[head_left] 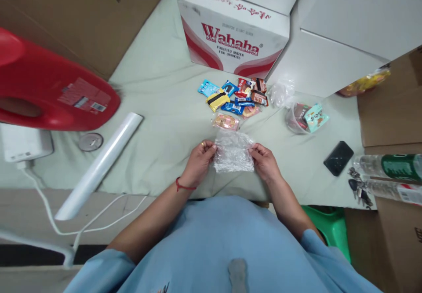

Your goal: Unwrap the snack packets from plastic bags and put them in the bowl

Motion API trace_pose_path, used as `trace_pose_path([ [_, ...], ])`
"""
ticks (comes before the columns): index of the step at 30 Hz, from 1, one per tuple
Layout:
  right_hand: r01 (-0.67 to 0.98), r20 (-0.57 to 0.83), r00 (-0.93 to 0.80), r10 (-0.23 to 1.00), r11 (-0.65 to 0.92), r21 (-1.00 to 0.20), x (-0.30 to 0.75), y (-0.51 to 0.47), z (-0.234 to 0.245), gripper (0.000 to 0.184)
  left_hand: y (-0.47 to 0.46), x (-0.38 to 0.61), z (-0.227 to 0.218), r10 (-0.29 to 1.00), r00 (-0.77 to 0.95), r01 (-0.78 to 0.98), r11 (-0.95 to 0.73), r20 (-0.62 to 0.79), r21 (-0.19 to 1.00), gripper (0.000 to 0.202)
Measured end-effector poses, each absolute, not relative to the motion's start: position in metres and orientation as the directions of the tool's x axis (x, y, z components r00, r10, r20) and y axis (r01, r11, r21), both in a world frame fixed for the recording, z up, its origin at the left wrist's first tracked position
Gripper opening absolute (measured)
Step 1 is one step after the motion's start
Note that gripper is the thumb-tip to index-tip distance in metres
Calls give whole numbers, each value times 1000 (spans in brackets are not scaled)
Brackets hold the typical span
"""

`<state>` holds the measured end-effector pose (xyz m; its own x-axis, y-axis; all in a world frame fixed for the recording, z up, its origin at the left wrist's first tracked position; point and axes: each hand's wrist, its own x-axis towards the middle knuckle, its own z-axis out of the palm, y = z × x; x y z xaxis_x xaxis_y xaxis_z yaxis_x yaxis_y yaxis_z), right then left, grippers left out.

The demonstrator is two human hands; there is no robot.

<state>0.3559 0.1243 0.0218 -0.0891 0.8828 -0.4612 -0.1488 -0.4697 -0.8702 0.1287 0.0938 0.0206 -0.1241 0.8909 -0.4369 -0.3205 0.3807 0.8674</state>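
Note:
Between my two hands a crinkled, clear plastic bag (234, 152) is stretched out flat near the table's front edge. Its left edge is pinched by my left hand (201, 157), which has a ring and a red wrist string. My right hand (262, 159) pinches the opposite edge. Just beyond the bag lies a wrapped round biscuit (226, 121) in a pinkish packet. Behind that is a loose pile of small wrapped snacks, among them a yellow packet (218, 100), a light blue packet (208, 88) and a red packet (244, 87).
A clear plastic cup (293, 123) with packets lies on the right, near crumpled plastic (282, 93). Farther right are a black phone (338, 158), keys (360, 192) and bottles (389, 165). A white roll (100, 165) and red jug (59, 86) are left; a Wahaha box (234, 38) stands behind.

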Motion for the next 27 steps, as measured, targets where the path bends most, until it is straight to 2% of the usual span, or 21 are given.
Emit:
trace_pose_path([
  [4, -160, -478, -82, 875, -485, -860, 353, 122, 20, 36, 92, 129, 22, 877, -145, -342, 390, -458, 855, 43],
  [7, -164, -484, -62, 873, -488, -857, 353, 119, 21, 37, 89, 129, 21, 878, -72, -361, 419, -473, 833, 47],
  [9, -180, -497, -50, 866, -497, -849, 356, 118, 23, 38, 86, 126, 20, 898, -38, -304, 407, -438, 861, 51],
  [11, -194, -506, -35, 862, -503, -842, 359, 118, 25, 39, 80, 122, 20, 954, -52, -142, 287, -297, 947, 58],
  [13, -194, -507, -17, 862, -500, -844, 362, 118, 26, 39, 74, 119, 22, 998, -16, 88, 55, -53, 995, 63],
  [15, -183, -502, -12, 865, -495, -849, 364, 118, 27, 38, 69, 119, 25, 980, 127, 270, -182, 153, 945, 63],
  [17, -175, -500, -25, 866, -496, -850, 364, 118, 27, 38, 67, 123, 25, 942, 241, 390, -314, 233, 866, 56],
  [19, -177, -504, -52, 862, -504, -845, 363, 118, 28, 38, 69, 128, 23, 944, 236, 469, -318, 230, 824, 35],
  [21, -181, -502, -84, 861, -508, -842, 363, 118, 30, 39, 73, 130, 20, 967, 156, 490, -253, 202, 834, 17],
  [24, -146, -476, -123, 871, -490, -859, 369, 121, 35, 40, 80, 127, 22, 989, 46, 403, -146, 139, 903, 24],
  [27, -88, -450, -127, 884, -462, -882, 381, 124, 38, 43, 82, 121, 31, 999, -44, 298, 2, 12, 954, 35],
])
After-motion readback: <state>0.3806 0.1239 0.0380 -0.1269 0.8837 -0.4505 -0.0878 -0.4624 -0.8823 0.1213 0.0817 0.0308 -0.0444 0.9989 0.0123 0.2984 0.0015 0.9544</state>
